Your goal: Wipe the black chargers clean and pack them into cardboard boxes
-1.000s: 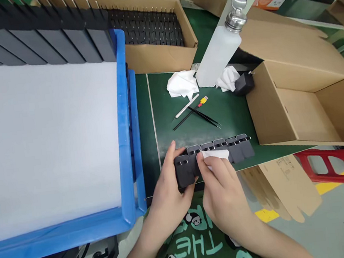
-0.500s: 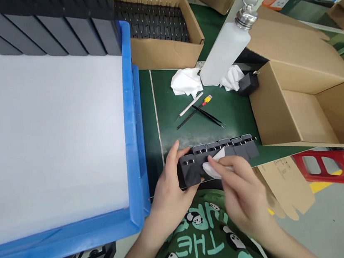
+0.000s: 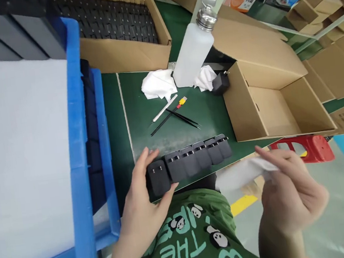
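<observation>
A row of several black plug adapters [image 3: 190, 160] lies on the green table near its front edge, metal prongs along the far side. My left hand [image 3: 143, 191] grips the leftmost adapter [image 3: 159, 178], thumb at the near side and fingers at the far side. Off to the right, beyond the table edge, my right hand [image 3: 288, 190] pinches a white cloth [image 3: 243, 173], which trails to the left and is blurred. It is apart from the adapters. Behind the row lie black tweezers [image 3: 185, 120], a white pen-like tool [image 3: 165, 108] and a cable with a yellow end [image 3: 182, 101].
A blue tray [image 3: 77, 157] fills the left. At the back are a cardboard box of black adapters [image 3: 125, 53], crumpled white cloths [image 3: 158, 84], a white bottle [image 3: 192, 53] and another black adapter [image 3: 220, 83]. An open cardboard box [image 3: 244, 107] stands right, above a red stool [image 3: 310, 148].
My right hand has lifted away from the adapters and swung right with the white cloth. The view has shifted right. My left hand stays at the left end of the row.
</observation>
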`<action>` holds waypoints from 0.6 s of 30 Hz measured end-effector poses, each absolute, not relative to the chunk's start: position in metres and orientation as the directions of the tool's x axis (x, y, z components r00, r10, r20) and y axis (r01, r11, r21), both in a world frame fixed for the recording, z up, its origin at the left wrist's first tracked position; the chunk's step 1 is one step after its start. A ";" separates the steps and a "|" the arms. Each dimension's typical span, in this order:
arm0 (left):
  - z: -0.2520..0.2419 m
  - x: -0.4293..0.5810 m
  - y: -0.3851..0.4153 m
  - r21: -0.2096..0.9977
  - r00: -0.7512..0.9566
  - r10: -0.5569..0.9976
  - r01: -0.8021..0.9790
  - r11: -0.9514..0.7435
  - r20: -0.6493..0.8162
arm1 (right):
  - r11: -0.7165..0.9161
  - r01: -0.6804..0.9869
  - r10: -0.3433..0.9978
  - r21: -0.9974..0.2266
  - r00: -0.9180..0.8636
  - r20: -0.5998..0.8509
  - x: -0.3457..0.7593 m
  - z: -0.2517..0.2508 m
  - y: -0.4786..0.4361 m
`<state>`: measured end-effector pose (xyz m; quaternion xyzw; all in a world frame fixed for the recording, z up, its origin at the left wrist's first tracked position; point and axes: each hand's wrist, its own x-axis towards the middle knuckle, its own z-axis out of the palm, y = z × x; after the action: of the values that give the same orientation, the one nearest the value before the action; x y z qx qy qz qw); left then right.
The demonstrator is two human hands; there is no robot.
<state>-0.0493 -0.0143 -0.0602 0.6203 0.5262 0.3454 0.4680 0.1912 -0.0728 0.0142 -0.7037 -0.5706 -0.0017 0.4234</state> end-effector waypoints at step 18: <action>-0.043 -0.042 -0.020 0.788 0.155 0.949 0.530 -0.314 0.274 | 0.254 0.421 0.939 -0.871 -0.325 0.116 0.191 0.028 -0.043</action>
<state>-0.0421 -0.0201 -0.0432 0.7107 0.5204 0.3895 0.2691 0.1906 -0.0432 0.0279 -0.4741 -0.7170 0.3852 0.3359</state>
